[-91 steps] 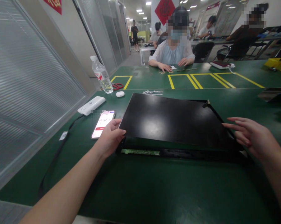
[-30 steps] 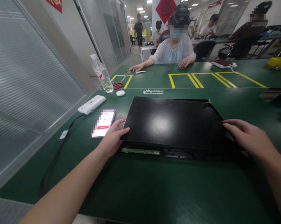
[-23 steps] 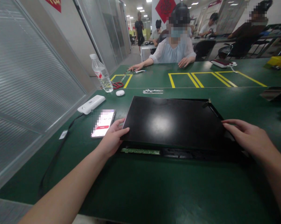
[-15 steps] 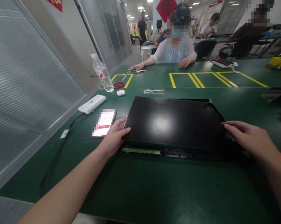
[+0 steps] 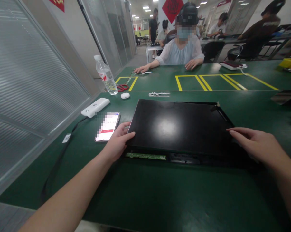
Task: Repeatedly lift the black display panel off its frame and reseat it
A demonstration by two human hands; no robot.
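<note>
A flat black display panel (image 5: 174,125) lies slightly askew over a black frame (image 5: 224,116), whose far right corner shows beyond it. My left hand (image 5: 118,141) grips the panel's left edge, thumb on top and fingers beneath. At the right edge, my right hand (image 5: 258,143) is closed, its thumb and forefinger pinching the panel's rim. A green circuit board strip (image 5: 146,156) shows along the near side, below the panel. What lies under the panel is hidden.
Left of the panel lie a lit phone (image 5: 108,126), a white power bank (image 5: 96,107) with a black strap, and a white earbud case (image 5: 125,95). A water bottle (image 5: 107,77) and red-handled scissors (image 5: 122,87) stand farther back. A person (image 5: 181,48) sits opposite, hands on the table.
My right hand has shifted slightly left, its fingertips now at the panel's right edge. The left hand and the panel look nearly unmoved.
</note>
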